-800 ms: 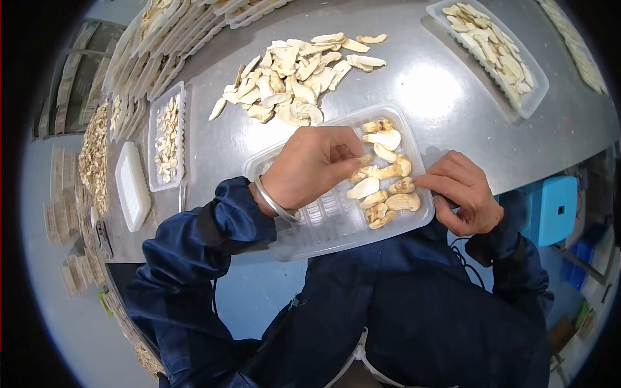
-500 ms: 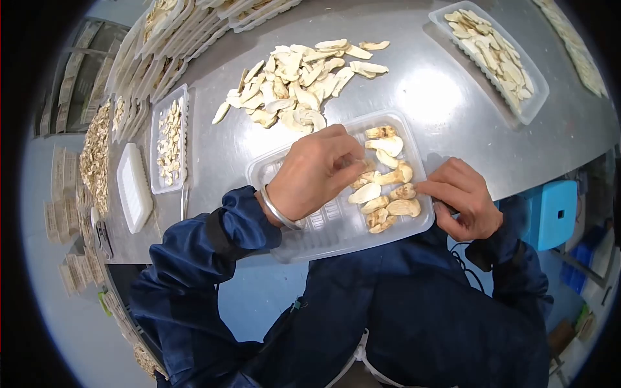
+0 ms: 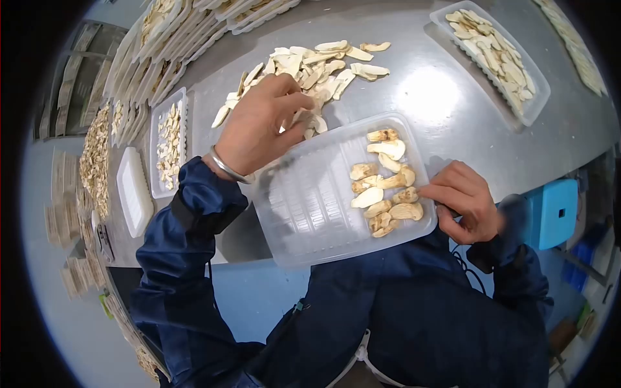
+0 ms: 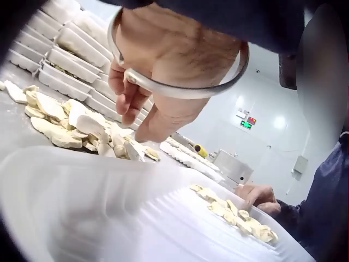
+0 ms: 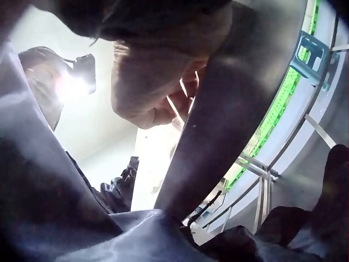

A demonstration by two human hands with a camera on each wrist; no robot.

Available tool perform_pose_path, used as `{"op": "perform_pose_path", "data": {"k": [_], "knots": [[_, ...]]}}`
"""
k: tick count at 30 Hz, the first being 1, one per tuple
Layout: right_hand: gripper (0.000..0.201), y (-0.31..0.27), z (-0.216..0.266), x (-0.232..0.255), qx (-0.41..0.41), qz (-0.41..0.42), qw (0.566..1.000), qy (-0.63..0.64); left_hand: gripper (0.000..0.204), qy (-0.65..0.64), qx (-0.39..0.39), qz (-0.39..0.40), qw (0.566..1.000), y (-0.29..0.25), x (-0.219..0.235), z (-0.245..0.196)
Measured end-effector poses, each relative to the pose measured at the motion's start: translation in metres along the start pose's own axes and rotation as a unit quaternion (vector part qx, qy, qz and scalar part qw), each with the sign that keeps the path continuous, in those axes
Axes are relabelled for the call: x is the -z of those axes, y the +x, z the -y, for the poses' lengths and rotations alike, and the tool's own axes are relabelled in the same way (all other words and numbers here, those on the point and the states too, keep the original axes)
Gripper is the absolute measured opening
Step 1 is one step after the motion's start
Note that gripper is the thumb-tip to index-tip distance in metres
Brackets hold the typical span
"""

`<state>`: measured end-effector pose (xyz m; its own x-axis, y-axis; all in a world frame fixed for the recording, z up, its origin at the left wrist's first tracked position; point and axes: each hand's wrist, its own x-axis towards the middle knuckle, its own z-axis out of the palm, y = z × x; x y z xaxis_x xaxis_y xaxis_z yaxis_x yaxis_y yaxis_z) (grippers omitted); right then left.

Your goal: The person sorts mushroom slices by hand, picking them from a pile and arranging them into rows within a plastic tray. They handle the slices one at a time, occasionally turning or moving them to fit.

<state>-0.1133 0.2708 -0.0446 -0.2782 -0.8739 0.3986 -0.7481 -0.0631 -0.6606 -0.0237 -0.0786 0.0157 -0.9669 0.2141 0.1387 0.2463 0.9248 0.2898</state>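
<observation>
My left hand [image 3: 262, 123], with a silver bangle at the wrist, is over the near side of a heap of pale sliced mushrooms [image 3: 336, 68]. Its thumb and fingers are parted, fingertips right at the slices; no slice shows between them in the left wrist view. A clear plastic tray [image 3: 304, 207] lies in front of my body, with mushroom slices [image 3: 388, 181] laid in rows along its right side. My right hand [image 3: 466, 200] grips the tray's right rim, its forefinger over the edge and its thumb outside; the right wrist view hides most of that grip.
A filled tray of slices [image 3: 491, 55] stands at the back right. Stacked trays [image 3: 171, 45] rise at the back left, near a tray of small pieces [image 3: 169, 139] and a white tray [image 3: 134, 191]. A blue stool [image 3: 553, 213] stands beyond the table edge at right.
My left hand has let go of a mushroom slice in the tray and moved left and away to the heap. The right hand has stayed at the tray's rim.
</observation>
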Motion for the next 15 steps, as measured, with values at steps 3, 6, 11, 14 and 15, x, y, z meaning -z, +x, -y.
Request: {"op": "perform_pose_path", "data": {"k": [3,6,11,14,15], "knots": [[0.045,0.000,-0.001,-0.001,0.004,0.003,1.000,-0.001,0.028,0.010,0.011,0.011,1.000,-0.003,-0.004,0.000],[0.045,-0.001,0.000,0.000,0.006,-0.003,1.000,-0.008,0.028,0.015,0.016,0.012,1.000,-0.002,-0.009,0.002],[0.044,-0.003,-0.002,-0.003,0.011,-0.006,1.000,-0.008,0.022,-0.074,0.063,0.011,0.995,-0.006,-0.006,0.008],[0.045,-0.003,-0.003,-0.001,0.014,0.000,1.000,-0.014,0.016,-0.175,0.158,0.010,0.972,-0.006,0.016,-0.013],[0.045,-0.003,-0.003,-0.001,0.012,-0.001,1.000,-0.015,0.016,-0.210,0.151,0.002,0.966,-0.010,0.011,-0.021]]}}
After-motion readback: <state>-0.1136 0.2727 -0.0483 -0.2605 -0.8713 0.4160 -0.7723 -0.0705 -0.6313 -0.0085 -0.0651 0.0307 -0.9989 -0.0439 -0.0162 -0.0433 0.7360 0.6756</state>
